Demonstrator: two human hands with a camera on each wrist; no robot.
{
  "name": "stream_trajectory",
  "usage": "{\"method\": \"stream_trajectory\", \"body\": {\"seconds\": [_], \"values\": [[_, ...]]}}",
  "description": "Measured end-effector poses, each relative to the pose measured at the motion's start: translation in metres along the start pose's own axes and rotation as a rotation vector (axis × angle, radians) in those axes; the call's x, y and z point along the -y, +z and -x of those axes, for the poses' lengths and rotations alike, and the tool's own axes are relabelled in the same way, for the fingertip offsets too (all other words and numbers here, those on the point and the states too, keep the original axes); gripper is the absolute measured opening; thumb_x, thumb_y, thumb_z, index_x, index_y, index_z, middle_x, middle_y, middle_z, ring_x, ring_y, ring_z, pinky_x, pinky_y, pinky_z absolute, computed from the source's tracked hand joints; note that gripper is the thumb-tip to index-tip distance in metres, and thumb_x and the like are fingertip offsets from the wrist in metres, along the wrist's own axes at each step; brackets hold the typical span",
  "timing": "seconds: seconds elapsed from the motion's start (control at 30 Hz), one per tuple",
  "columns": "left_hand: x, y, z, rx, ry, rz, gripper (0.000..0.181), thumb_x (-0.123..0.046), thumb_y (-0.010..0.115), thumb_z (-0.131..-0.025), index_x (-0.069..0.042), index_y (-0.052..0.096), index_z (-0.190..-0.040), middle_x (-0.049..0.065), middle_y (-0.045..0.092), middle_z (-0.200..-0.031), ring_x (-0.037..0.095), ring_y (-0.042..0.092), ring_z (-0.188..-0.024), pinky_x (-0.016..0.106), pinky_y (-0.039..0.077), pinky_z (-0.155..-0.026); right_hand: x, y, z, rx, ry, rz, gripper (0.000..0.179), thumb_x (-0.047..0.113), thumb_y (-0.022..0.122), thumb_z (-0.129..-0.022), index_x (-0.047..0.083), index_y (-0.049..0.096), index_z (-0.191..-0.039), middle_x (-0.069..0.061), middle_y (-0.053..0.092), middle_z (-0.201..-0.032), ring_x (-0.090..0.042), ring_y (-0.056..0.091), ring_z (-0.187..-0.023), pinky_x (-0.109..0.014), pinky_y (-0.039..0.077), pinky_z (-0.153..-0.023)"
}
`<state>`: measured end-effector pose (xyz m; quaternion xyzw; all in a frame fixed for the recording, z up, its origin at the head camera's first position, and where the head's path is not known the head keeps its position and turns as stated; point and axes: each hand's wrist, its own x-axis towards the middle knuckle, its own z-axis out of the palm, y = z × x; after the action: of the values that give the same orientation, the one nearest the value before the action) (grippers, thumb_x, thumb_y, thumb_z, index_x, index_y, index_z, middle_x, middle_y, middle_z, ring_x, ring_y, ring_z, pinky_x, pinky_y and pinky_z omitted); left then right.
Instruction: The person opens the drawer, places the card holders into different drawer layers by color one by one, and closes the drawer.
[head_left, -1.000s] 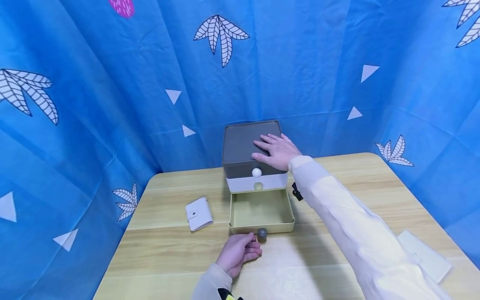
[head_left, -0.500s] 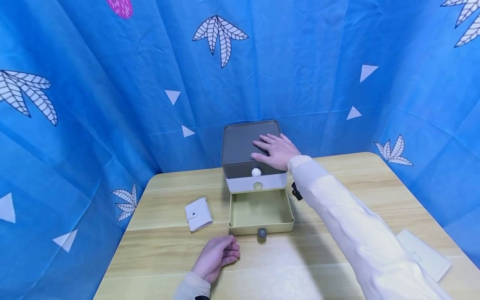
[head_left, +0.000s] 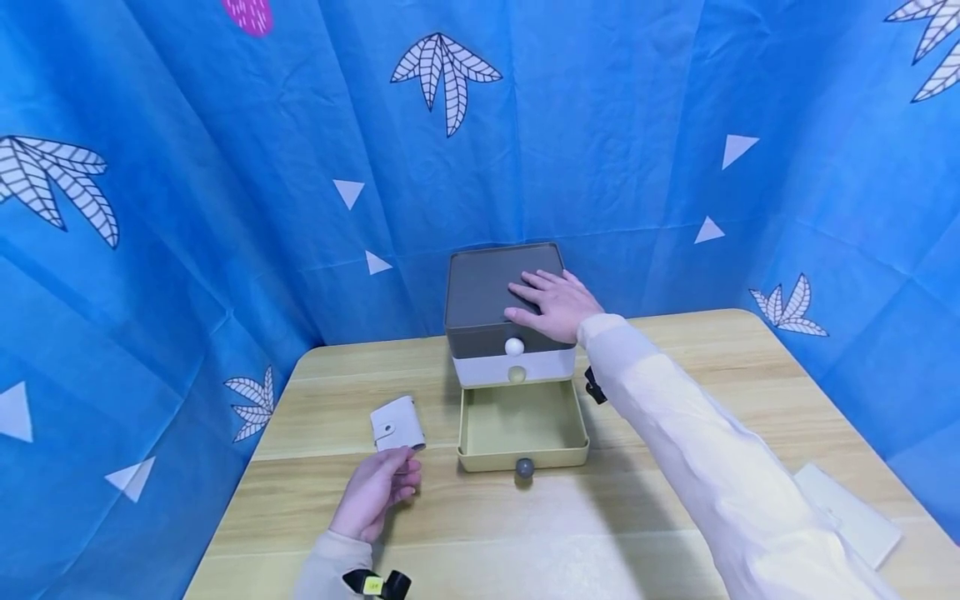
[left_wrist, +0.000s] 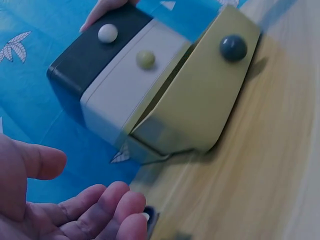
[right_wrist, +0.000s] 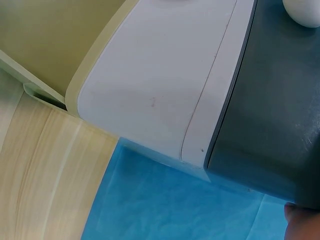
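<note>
A small stack of drawers stands at the back of the table, with a dark grey top unit (head_left: pixel 495 287), a white middle one (head_left: pixel 480 370) and an olive-yellow bottom drawer (head_left: pixel 480 460) pulled out. Nothing lies in that drawer, and a grey round knob (head_left: pixel 524 468) is on its front. Flat on the dark top rests my right hand (head_left: pixel 557 304), fingers spread. My left hand (head_left: pixel 375 493) is at the near edge of a white snap-fastened card holder (head_left: pixel 396 422), partly covering it. Its fingers are loosely bent with a gap to the thumb (left_wrist: pixel 47 161); contact is unclear.
A flat white item (head_left: pixel 847 512) lies at the table's right, partly behind my right sleeve (head_left: pixel 720 450). Blue patterned curtain (head_left: pixel 615 150) surrounds the wooden table (head_left: pixel 300 467) at the back and sides.
My left hand has moved left, from beside the bottom drawer's knob to the card holder. My right hand stays on the dark top. The bottom drawer remains out.
</note>
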<state>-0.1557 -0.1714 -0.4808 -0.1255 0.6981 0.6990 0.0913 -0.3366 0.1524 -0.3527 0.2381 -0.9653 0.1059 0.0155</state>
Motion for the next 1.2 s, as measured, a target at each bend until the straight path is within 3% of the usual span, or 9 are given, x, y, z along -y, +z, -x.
{"method": "stream_trajectory", "body": {"seconds": [0.2, 0.43, 0.57, 0.67, 0.9, 1.07, 1.2], "values": [[-0.004, -0.01, -0.004, -0.132, 0.074, -0.161, 0.041, -0.021, 0.055, -0.098, 0.011, 0.051, -0.123, 0.019, 0.063, -0.1, 0.026, 0.062, -0.085, 0.033, 0.052, -0.073, 0.001, 0.001, 0.001, -0.003, 0.001, 0.0, 0.076, 0.077, 0.024, -0.089, 0.033, 0.03, -0.151, 0.002, 0.024, -0.158, -0.021, 0.013, -0.146, -0.047, 0.001, -0.117], [-0.005, -0.02, -0.016, -0.312, 0.19, -0.583, 0.058, -0.032, 0.062, -0.094, 0.01, 0.046, -0.13, 0.026, 0.057, -0.117, 0.035, 0.055, -0.104, 0.045, 0.044, -0.089, 0.001, 0.002, -0.001, -0.008, -0.003, 0.007, 0.079, 0.079, 0.02, -0.087, 0.033, 0.031, -0.151, 0.004, 0.024, -0.157, -0.02, 0.013, -0.146, -0.047, 0.001, -0.117], [-0.005, -0.029, -0.029, -0.322, 0.177, -0.781, 0.082, -0.045, 0.06, -0.092, 0.016, 0.031, -0.138, 0.038, 0.044, -0.129, 0.047, 0.044, -0.118, 0.057, 0.036, -0.099, 0.001, 0.002, 0.0, -0.008, -0.004, 0.001, 0.079, 0.079, 0.022, -0.088, 0.032, 0.032, -0.15, 0.002, 0.024, -0.157, -0.021, 0.014, -0.146, -0.048, 0.002, -0.117], [-0.005, -0.035, -0.038, -0.318, 0.134, -0.872, 0.097, -0.056, 0.058, -0.089, 0.019, 0.023, -0.141, 0.042, 0.035, -0.134, 0.052, 0.037, -0.123, 0.06, 0.032, -0.102, 0.001, 0.001, 0.0, -0.004, -0.004, 0.003, 0.078, 0.078, 0.023, -0.088, 0.032, 0.032, -0.15, 0.002, 0.024, -0.157, -0.021, 0.013, -0.146, -0.049, 0.002, -0.116], [-0.001, -0.034, -0.053, -0.341, 0.087, -0.959, 0.116, -0.068, 0.059, -0.081, 0.013, 0.01, -0.147, 0.042, 0.027, -0.137, 0.054, 0.032, -0.122, 0.064, 0.033, -0.098, 0.001, 0.001, 0.0, -0.005, 0.003, 0.006, 0.077, 0.078, 0.022, -0.088, 0.033, 0.031, -0.151, 0.003, 0.024, -0.157, -0.02, 0.013, -0.146, -0.048, 0.002, -0.117], [0.003, -0.027, -0.063, -0.355, 0.108, -1.036, 0.115, -0.072, 0.059, -0.078, 0.0, 0.008, -0.152, 0.038, 0.034, -0.128, 0.051, 0.04, -0.112, 0.062, 0.042, -0.082, 0.001, 0.002, 0.0, -0.001, 0.009, 0.01, 0.077, 0.078, 0.022, -0.088, 0.033, 0.03, -0.151, 0.004, 0.023, -0.158, -0.019, 0.012, -0.146, -0.047, 0.001, -0.117], [0.003, -0.023, -0.068, -0.334, 0.09, -1.032, 0.112, -0.073, 0.059, -0.077, -0.007, 0.011, -0.154, 0.035, 0.036, -0.124, 0.047, 0.04, -0.107, 0.058, 0.043, -0.076, 0.002, 0.001, -0.001, 0.002, 0.013, 0.009, 0.076, 0.077, 0.022, -0.089, 0.033, 0.03, -0.151, 0.004, 0.023, -0.158, -0.02, 0.012, -0.146, -0.047, 0.001, -0.117]]}}
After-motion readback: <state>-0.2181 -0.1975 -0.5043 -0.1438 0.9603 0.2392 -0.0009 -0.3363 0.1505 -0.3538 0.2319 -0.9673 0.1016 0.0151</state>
